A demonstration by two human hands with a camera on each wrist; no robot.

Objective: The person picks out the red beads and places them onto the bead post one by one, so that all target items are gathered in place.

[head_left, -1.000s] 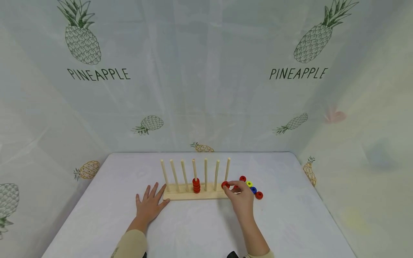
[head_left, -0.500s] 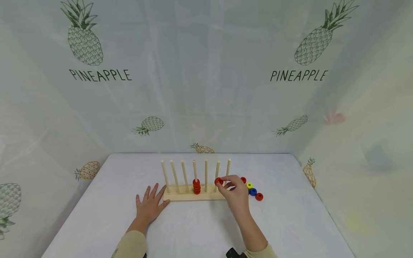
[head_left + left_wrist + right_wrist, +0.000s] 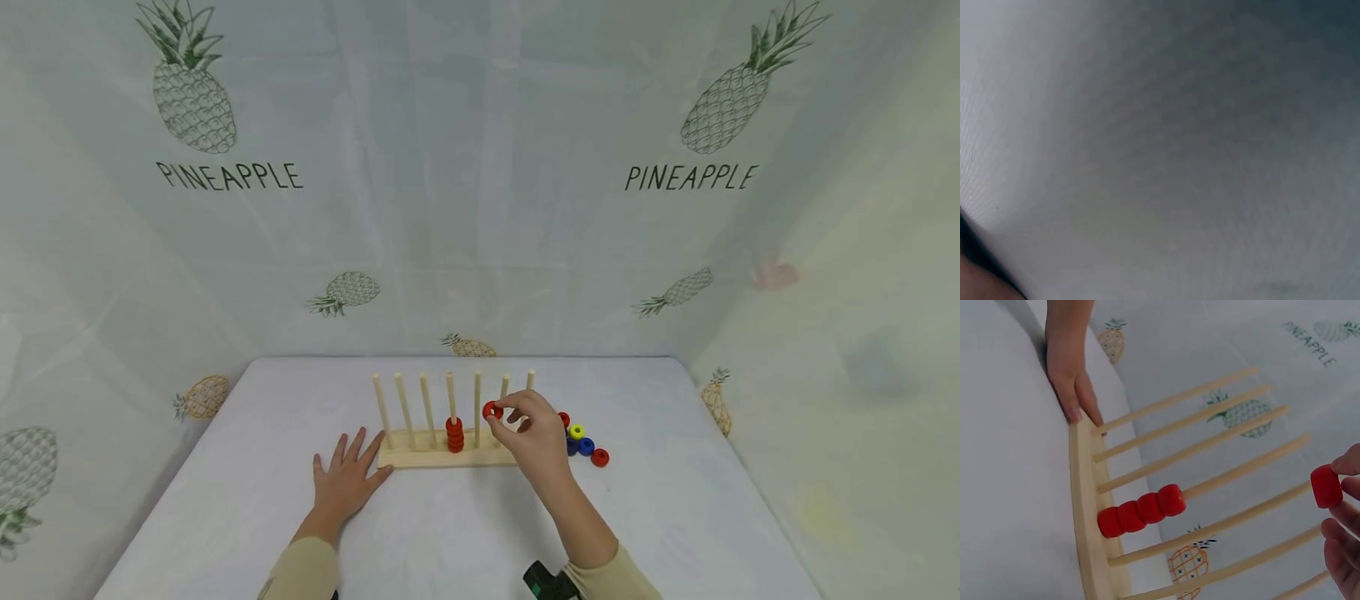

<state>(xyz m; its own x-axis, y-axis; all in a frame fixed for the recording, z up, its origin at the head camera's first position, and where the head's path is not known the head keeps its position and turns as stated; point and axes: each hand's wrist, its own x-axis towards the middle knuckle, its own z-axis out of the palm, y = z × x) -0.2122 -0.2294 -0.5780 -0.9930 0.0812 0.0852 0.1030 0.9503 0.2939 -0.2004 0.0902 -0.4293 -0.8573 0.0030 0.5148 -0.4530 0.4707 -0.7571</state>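
My right hand (image 3: 536, 429) pinches a red bead (image 3: 492, 410) between thumb and fingertips, in front of the right-hand pegs of a wooden peg rack (image 3: 427, 458). In the right wrist view the held bead (image 3: 1326, 486) is near the upper end of a peg. A stack of several red beads (image 3: 454, 436) sits on the middle peg. My left hand (image 3: 343, 483) lies with fingers spread on the table, its thumb and index finger touching the rack's left end. The left wrist view is mostly a blurred pale surface.
Right of the rack lie loose beads: a yellow bead (image 3: 576, 431), a blue bead (image 3: 587, 447), a red bead (image 3: 600, 457) and others partly behind my right hand. The white table (image 3: 420, 533) ends at a pineapple-print curtain (image 3: 480, 208).
My right hand has carried the red bead leftward and slightly up from the rack's right end. My left hand has stayed in place.
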